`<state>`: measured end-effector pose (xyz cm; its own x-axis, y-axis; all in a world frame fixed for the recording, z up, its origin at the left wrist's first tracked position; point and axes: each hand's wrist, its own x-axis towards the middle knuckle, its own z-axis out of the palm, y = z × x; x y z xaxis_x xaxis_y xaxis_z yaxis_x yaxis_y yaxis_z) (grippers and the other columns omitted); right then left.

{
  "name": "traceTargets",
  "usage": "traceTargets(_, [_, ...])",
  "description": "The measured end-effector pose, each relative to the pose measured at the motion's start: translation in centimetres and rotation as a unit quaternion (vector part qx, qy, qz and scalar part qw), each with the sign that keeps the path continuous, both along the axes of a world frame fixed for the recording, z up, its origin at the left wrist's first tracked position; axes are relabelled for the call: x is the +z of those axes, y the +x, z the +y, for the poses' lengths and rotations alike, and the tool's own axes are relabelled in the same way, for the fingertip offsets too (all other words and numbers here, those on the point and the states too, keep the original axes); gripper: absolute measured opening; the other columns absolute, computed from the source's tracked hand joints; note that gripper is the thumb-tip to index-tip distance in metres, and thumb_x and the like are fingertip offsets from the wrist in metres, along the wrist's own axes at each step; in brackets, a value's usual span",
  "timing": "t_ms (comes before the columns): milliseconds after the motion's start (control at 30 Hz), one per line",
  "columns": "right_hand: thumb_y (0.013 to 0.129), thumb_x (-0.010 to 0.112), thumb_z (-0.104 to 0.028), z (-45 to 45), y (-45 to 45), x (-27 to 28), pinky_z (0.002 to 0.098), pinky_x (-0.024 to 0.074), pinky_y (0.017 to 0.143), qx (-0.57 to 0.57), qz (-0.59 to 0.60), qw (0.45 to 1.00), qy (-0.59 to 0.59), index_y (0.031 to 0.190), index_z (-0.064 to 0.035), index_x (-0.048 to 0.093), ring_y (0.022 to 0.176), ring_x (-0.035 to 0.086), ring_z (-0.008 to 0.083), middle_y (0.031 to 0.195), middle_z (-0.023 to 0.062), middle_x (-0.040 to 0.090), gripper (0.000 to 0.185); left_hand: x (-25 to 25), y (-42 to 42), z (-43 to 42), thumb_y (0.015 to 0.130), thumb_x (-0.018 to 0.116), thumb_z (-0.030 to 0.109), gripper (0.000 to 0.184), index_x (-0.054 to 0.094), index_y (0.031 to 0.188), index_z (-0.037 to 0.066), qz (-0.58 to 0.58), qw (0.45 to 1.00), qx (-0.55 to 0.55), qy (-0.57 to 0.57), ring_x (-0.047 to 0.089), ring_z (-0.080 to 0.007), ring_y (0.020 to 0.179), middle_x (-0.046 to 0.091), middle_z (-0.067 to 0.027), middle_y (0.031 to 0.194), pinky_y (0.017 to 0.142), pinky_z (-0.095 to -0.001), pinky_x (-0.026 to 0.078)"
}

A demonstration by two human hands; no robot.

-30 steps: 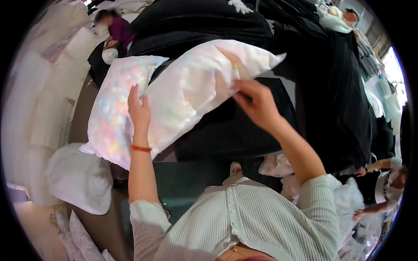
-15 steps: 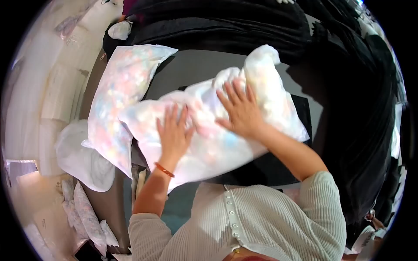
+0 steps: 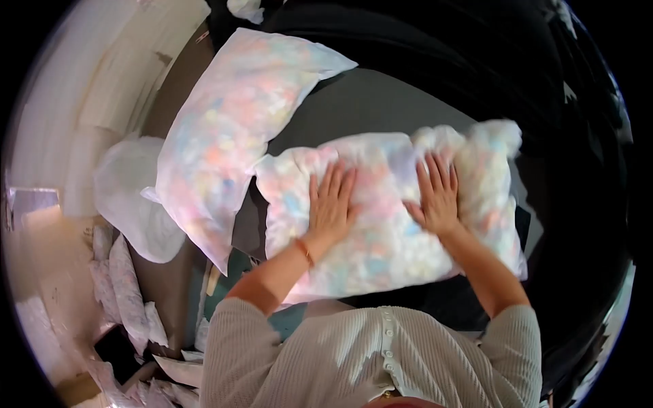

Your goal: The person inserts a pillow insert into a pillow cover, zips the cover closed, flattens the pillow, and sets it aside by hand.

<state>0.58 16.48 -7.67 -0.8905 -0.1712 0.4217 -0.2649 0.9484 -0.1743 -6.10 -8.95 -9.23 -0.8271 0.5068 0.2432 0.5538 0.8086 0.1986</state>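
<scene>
A plump white pillow (image 3: 381, 265) lies across the table in front of me, its multicoloured pastel filling showing through the thin cover. My left hand (image 3: 332, 207) rests flat on its left half, fingers spread, with an orange-red bracelet at the wrist. On the right half, my right hand (image 3: 437, 197) presses down with the palm flat and fingers apart. The cover bulges and creases around both hands. A second pillow (image 3: 221, 136) of the same kind lies at the left, one edge close to the first pillow's left corner.
Dark fabric (image 3: 571, 170) is heaped along the back and right. The grey tabletop (image 3: 360, 102) shows behind the pillows. A white translucent bag (image 3: 136, 197) sits at the left edge. Several small filled packets (image 3: 126, 285) lie lower left, near a black flat object (image 3: 119, 353).
The pillow under my hands now lies flatter and squarer, with its raised right end lowered. My right hand has moved down, and both hands stay on the pillow. The view has shifted.
</scene>
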Motion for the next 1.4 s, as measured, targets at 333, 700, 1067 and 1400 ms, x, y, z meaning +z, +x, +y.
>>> traceTargets(333, [0.086,0.055,-0.045,0.0,-3.7,2.7,0.0509,0.0202,0.112,-0.039,0.01,0.999,-0.002,0.141,-0.0071,0.043,0.136,0.034,0.0343,0.144,0.0159,0.042,0.068,0.7,-0.8,1.1,0.09,0.055,0.036,0.066,0.035,0.146,0.006,-0.003,0.997,-0.007,0.081,0.029,-0.031,0.14,0.035,-0.0134,0.15,0.113,-0.0554,0.016])
traceTargets(700, [0.069,0.072,-0.066,13.1,10.7,4.4,0.042,0.0426,0.099,-0.402,-0.214,0.822,-0.343,0.137,0.0079,0.041,0.114,0.058,0.039,0.126,0.0286,0.057,0.106,1.3,6.6,-13.1,0.084,0.07,0.018,0.07,0.037,0.14,-0.006,-0.214,0.887,0.154,0.379,0.043,-0.0352,0.13,0.044,-0.0229,0.141,0.107,-0.041,0.033])
traceTargets(1067, [0.073,0.081,-0.035,7.1,26.2,14.9,0.0396,0.0467,0.093,-0.464,-0.186,0.829,-0.25,0.139,-0.0036,0.045,0.114,0.057,0.0333,0.127,0.0234,0.054,0.082,9.0,0.9,-12.3,0.084,0.069,0.016,0.059,0.045,0.134,-0.004,0.006,0.973,0.147,0.177,0.05,-0.0373,0.122,0.053,-0.022,0.133,0.106,-0.0423,0.037])
traceTargets(1400, [0.081,0.058,-0.063,-2.2,19.3,6.1,0.062,0.0094,0.112,-0.178,-0.186,0.964,0.07,0.149,-0.0066,0.028,0.145,0.01,0.0442,0.158,0.021,0.015,0.094,4.1,8.3,-1.8,0.086,0.06,0.045,0.072,0.036,0.147,0.015,-0.059,0.991,-0.12,0.01,0.015,-0.0384,0.145,0.023,-0.0134,0.157,0.111,-0.0637,0.011])
